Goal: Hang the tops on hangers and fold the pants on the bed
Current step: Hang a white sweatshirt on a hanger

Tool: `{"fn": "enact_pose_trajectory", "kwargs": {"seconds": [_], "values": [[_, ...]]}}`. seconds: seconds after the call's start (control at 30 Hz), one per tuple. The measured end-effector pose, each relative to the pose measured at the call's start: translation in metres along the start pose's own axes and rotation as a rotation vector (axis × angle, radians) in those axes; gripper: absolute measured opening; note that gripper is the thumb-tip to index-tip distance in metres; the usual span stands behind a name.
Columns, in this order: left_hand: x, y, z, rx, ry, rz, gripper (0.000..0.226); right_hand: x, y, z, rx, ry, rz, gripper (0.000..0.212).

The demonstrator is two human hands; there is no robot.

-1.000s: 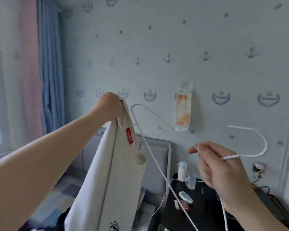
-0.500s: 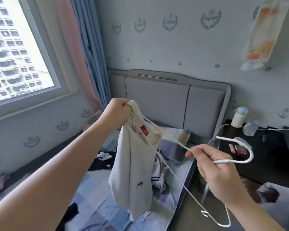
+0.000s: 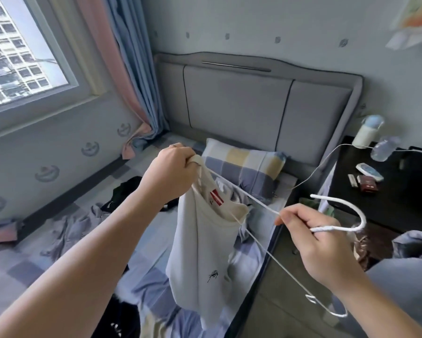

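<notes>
The cream top (image 3: 205, 252) is held up by its collar in the left hand (image 3: 173, 172), which is clenched round the fabric so that the neck is kept open above the bed (image 3: 153, 240). The white wire hanger (image 3: 336, 228) is pinched at its neck by the right hand (image 3: 322, 242), and one arm is fed into the collar. Compared with a second earlier, both are seen lower, over the bed rather than against the wall.
</notes>
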State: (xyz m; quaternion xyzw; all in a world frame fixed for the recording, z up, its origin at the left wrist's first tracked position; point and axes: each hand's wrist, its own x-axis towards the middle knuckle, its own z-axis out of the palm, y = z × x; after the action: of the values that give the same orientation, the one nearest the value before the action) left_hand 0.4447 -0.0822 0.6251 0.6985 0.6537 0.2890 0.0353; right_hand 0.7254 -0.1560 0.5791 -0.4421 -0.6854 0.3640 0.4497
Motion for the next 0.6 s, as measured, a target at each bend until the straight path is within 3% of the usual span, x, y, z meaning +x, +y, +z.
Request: {"fn": "enact_pose_trajectory", "kwargs": {"seconds": [0.33,0.5,0.6], "values": [[-0.013,0.017,-0.001,-0.037,-0.146,0.184,0.017,0.022,0.003,0.014,-0.01,-0.223,0.101,0.032],[-0.013,0.017,0.006,-0.046,-0.181,0.166,0.022,0.034,0.008,-0.025,0.134,-0.275,0.178,0.031],[-0.019,0.026,0.014,-0.065,-0.181,0.176,0.022,0.04,0.014,-0.008,0.131,-0.296,0.222,0.032]]}}
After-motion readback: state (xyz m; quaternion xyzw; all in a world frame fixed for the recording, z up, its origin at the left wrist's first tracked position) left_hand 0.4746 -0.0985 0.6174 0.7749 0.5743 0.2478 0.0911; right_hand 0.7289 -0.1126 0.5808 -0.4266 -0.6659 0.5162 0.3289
